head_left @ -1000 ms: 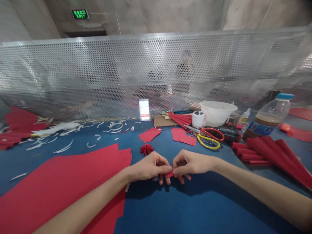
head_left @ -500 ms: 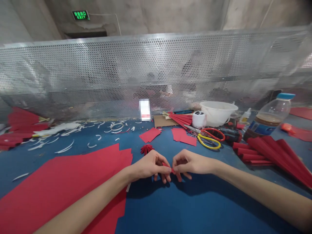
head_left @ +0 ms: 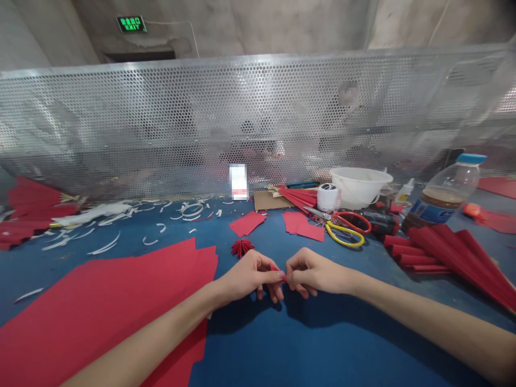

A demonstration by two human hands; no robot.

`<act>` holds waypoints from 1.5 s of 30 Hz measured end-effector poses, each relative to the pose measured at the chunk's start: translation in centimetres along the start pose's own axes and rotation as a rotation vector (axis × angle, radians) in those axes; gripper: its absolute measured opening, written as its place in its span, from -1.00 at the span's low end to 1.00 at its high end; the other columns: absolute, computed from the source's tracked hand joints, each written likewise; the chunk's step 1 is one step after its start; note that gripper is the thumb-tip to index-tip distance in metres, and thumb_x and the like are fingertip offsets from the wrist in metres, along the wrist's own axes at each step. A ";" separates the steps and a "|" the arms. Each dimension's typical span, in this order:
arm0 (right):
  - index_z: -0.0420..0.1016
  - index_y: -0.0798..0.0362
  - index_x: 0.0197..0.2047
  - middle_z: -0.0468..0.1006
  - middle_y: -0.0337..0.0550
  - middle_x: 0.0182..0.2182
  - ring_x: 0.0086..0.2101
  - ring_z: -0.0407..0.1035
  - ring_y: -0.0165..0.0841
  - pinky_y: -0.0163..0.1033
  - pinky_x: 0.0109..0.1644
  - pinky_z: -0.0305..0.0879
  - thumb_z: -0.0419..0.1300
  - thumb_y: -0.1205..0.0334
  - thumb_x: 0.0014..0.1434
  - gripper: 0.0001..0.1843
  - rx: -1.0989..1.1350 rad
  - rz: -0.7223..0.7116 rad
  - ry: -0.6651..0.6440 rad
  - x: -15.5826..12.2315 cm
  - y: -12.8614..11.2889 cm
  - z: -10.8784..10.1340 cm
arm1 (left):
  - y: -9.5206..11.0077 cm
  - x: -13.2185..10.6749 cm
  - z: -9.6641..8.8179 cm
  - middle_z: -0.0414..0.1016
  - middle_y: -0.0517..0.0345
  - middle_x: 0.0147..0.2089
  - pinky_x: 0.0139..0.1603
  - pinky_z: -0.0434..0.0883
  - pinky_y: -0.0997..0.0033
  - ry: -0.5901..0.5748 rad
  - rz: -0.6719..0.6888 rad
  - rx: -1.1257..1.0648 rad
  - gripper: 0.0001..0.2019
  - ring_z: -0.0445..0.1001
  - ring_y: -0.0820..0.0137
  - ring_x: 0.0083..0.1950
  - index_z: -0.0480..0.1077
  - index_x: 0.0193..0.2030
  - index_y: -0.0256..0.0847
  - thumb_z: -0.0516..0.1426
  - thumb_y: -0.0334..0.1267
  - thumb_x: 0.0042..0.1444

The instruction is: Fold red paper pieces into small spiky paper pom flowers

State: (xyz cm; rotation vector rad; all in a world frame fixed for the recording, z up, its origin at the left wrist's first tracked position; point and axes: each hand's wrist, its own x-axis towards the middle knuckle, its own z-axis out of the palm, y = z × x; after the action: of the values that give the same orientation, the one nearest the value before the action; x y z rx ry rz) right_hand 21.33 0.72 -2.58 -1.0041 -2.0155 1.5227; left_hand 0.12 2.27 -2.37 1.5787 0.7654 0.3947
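Note:
My left hand [head_left: 250,277] and my right hand [head_left: 312,273] meet above the blue work surface [head_left: 322,338], their fingertips pinching a small folded piece of red paper [head_left: 280,273] between them. Most of that piece is hidden by my fingers. Just beyond my left hand lies a small red paper rosette [head_left: 242,248]. A stack of large red paper sheets [head_left: 108,293] lies under my left forearm.
Scissors with red and yellow handles [head_left: 346,228], a white bowl [head_left: 358,187] and a plastic bottle [head_left: 443,198] stand at the back right. Folded red paper fans [head_left: 455,258] lie right, and white paper scraps [head_left: 108,215] lie along a perforated metal screen [head_left: 242,123].
The red piece has shifted upward between my fingertips and no longer shows below them. A person behind the screen has moved to the right.

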 end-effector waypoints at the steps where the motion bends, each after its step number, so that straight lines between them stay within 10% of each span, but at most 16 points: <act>1: 0.43 0.13 -0.51 0.40 -0.32 -0.69 -0.70 0.19 -0.53 -0.45 -0.62 0.14 0.05 0.39 0.04 -0.83 0.000 -0.007 0.019 0.0 0.0 0.1 | 0.0 0.0 0.0 0.63 -0.06 -0.39 -0.61 0.25 0.58 -0.007 0.004 -0.007 -0.66 0.57 0.37 -0.45 0.52 -0.33 -0.32 0.19 -0.01 0.13; 40: 0.50 0.16 -0.35 0.47 -0.24 -0.58 -0.59 0.27 -0.50 -0.43 -0.54 0.18 0.16 0.22 0.22 -0.80 0.006 -0.047 0.021 -0.2 0.0 0.5 | -0.7 0.4 0.4 0.55 0.06 -0.48 -0.62 0.32 0.58 0.204 0.066 -0.063 -0.76 0.49 0.43 -0.52 0.47 -0.40 -0.32 0.24 -0.14 0.06; 45: 0.41 0.08 -0.18 0.52 -0.26 -0.44 -0.51 0.36 -0.46 -0.40 -0.47 0.24 0.28 0.25 0.13 -0.81 0.050 -0.129 0.189 0.0 0.5 1.0 | -0.3 0.6 0.2 0.53 0.08 -0.51 -0.64 0.33 0.60 0.262 0.016 -0.122 -0.77 0.48 0.45 -0.55 0.49 -0.41 -0.33 0.23 -0.15 0.03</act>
State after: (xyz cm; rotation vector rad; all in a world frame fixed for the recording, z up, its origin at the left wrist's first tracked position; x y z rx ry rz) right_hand 20.74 0.19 -3.32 -0.9412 -1.8650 1.3511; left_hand 0.61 2.51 -2.84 1.4354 0.9110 0.6565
